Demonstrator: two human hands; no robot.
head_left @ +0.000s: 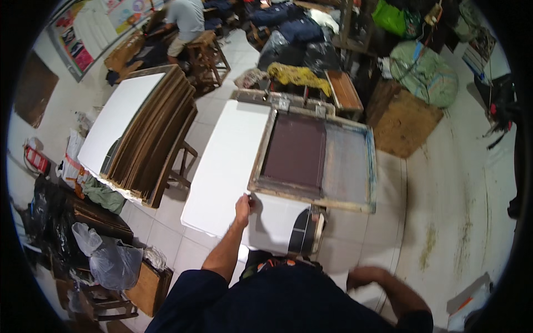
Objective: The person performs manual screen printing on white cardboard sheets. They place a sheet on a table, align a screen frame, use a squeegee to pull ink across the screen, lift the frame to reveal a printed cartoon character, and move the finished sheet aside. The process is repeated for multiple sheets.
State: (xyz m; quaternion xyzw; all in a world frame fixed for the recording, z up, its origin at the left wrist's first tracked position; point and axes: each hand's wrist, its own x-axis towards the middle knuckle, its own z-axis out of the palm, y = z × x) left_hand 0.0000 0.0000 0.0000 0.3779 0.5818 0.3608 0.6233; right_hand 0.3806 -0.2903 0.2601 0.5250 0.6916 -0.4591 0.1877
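right hand low, blurred | left hand touching screen frame corner

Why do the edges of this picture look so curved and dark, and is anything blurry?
Head view: the fisheye lens bends straight edges, such as the wooden screen frame, and leaves a black rim around the picture. The right hand is smeared by motion blur; the left hand, at the white board, is sharper. Light is even, with soft shadows.
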